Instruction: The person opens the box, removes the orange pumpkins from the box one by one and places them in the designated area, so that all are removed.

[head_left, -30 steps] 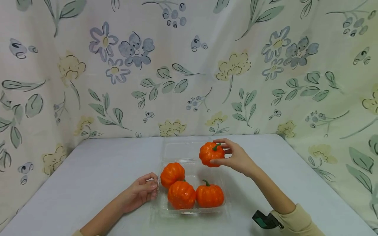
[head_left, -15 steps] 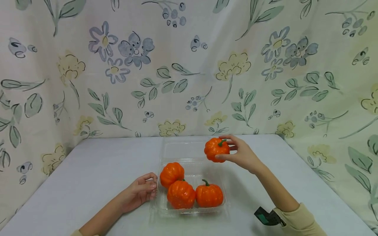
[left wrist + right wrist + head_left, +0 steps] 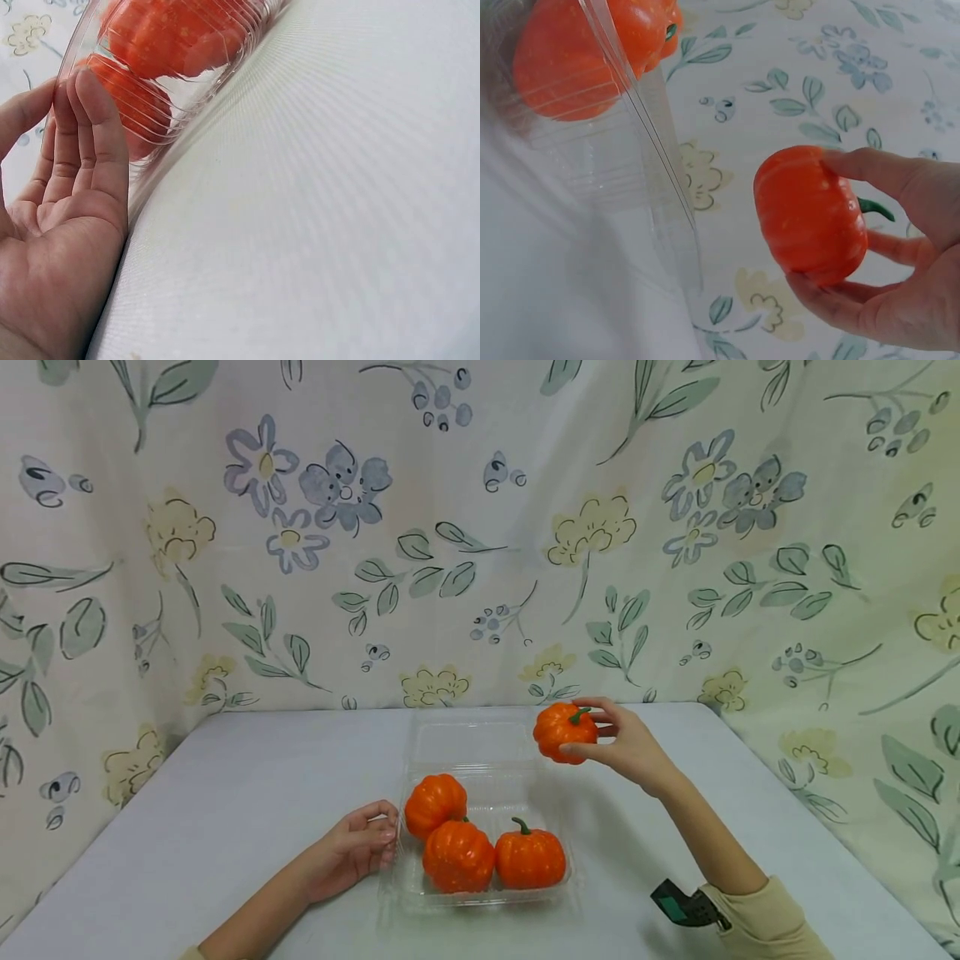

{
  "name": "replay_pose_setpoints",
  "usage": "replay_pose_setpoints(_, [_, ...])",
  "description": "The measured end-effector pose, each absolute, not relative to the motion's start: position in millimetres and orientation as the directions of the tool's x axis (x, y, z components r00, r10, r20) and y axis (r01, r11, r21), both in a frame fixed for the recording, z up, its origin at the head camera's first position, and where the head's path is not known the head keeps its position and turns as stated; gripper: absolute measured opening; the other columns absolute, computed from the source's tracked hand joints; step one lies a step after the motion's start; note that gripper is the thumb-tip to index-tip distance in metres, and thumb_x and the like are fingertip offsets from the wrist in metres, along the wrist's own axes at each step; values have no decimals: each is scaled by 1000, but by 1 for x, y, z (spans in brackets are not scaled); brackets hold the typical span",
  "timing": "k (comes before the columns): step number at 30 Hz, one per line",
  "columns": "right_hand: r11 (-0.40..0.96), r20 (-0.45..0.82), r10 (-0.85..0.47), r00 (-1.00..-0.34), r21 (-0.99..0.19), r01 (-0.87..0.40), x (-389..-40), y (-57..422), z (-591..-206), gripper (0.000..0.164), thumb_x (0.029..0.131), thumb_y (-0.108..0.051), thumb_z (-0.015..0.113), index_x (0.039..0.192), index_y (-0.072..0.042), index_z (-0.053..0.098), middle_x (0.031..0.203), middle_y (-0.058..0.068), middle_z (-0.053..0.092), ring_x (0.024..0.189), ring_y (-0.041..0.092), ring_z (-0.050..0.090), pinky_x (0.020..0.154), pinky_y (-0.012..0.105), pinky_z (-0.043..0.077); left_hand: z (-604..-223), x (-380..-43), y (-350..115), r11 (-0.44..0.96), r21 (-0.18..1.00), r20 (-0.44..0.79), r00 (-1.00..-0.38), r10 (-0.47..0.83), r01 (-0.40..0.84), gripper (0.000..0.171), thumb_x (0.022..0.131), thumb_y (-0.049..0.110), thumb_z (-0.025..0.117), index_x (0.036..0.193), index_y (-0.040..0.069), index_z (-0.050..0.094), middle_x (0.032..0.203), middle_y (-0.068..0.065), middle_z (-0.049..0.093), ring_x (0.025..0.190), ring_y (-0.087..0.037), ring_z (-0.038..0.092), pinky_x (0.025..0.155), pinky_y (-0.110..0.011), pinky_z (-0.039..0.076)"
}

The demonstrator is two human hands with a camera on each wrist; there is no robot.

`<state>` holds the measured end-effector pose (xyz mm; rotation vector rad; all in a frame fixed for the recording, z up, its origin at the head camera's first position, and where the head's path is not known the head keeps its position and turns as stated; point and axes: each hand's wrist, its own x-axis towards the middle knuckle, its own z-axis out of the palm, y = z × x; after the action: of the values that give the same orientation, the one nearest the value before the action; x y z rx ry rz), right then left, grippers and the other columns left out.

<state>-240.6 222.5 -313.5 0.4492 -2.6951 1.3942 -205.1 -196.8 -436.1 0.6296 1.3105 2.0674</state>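
Note:
Above the back right part of the clear plastic container [image 3: 486, 898], my right hand [image 3: 626, 747] grips a small orange pumpkin [image 3: 561, 735] between thumb and fingers. Its green stem points toward the palm, as the right wrist view also shows for this pumpkin [image 3: 810, 214]. At the container's left side my left hand [image 3: 352, 852] pinches the rim, thumb on one side and fingers on the other; the left wrist view shows this hand [image 3: 75, 172] closely. Inside lie three more pumpkins: one at back left [image 3: 437, 806], one at front left [image 3: 459, 857], one at front right [image 3: 531, 857].
The container's hinged lid [image 3: 472, 742] lies folded back behind it. Both stand on a white table [image 3: 247, 793]. A floral cloth [image 3: 480, 527] hangs behind the table. A dark device [image 3: 686, 906] is strapped near the right sleeve.
My right hand has moved up, back and to the right with the pumpkin. The left hand, the container and the pumpkins in it have stayed in place.

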Motion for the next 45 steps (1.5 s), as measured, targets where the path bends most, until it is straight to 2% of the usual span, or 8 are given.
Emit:
replay_pose_setpoints(26, [565,168,-142,-976,-796,-219,-253,245,-321,68,95,-26,79,152,-4,48,149,31,51,126,49,57,94,50,59,-436,-204,-197,-348,907,94,-688,719,-239,28,109,-2,37,115,17,57,98,8,66,87,-6,65,83,-20,55])
replay_pose_setpoints(45, [553,124,-80,-989,-820,-148,-268,257,-339,72,97,-26,78,155,-3,42,152,33,47,128,49,56,101,52,56,-437,-205,-197,-349,907,100,-685,721,-235,28,110,-1,37,115,17,57,98,8,66,88,-7,65,83,-20,55])
